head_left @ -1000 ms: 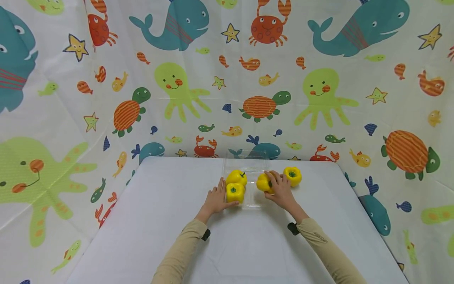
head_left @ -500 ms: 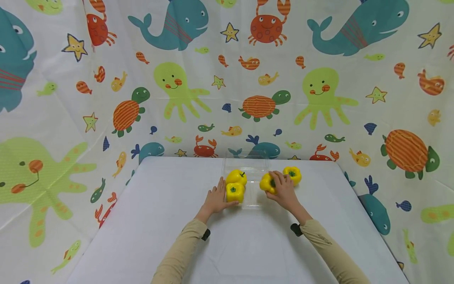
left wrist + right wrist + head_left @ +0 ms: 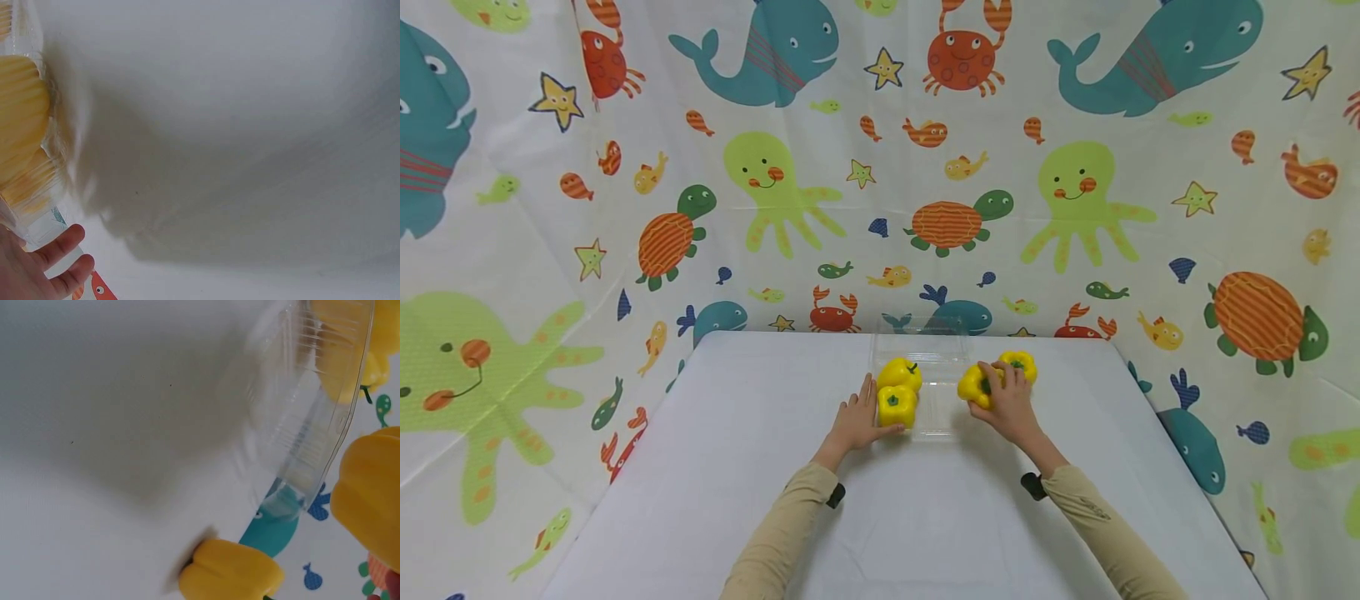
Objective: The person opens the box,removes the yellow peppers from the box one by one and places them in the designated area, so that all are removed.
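near the desk's [image 3: 760,417] far edge, the right hand [image 3: 1012,407] grips a pepper [image 3: 972,388] near another [image 3: 1025,362], while the straight-fingered left hand [image 3: 855,423] flanks a clear box [image 3: 936,410] holding two peppers [image 3: 897,408].

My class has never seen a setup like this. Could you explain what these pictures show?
There is no machine here: a person works with bare hands. The wide picture is taken from the head, looking forward and down; the two close ones are taken from the wrists. On the white table stands an open clear box with a rear pepper and a front pepper inside, both yellow. The right hand holds a third yellow pepper. A fourth pepper lies right of the box. The left hand is at the box's left side.
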Action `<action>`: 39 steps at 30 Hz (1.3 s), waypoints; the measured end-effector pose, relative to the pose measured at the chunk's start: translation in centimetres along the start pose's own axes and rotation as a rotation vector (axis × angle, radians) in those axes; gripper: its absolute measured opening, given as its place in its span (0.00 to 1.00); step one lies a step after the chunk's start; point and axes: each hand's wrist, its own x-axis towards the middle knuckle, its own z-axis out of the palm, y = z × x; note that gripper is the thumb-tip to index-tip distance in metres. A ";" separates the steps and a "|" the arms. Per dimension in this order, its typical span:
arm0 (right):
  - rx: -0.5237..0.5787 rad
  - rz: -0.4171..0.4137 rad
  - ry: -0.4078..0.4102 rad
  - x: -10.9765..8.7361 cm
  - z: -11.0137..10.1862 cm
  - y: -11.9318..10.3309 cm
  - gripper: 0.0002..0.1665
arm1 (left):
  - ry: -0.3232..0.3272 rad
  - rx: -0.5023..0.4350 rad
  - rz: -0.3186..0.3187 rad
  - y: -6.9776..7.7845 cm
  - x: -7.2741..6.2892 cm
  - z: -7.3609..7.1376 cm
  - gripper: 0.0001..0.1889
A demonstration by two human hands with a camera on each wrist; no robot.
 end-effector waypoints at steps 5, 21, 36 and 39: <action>0.015 0.028 -0.023 -0.2 -0.3 0.3 0.40 | -0.002 -0.004 -0.001 0.0 0.0 0.0 0.57; -0.021 0.051 0.003 -0.8 -0.7 1.3 0.38 | 0.004 0.011 0.003 0.1 0.1 0.1 0.57; 0.014 0.108 0.028 -1.3 -1.5 2.1 0.38 | -0.006 0.003 0.003 0.2 -0.1 -0.2 0.58; 0.019 0.113 0.034 -1.3 -1.6 2.3 0.38 | -0.010 0.006 0.006 0.1 -0.1 -0.2 0.58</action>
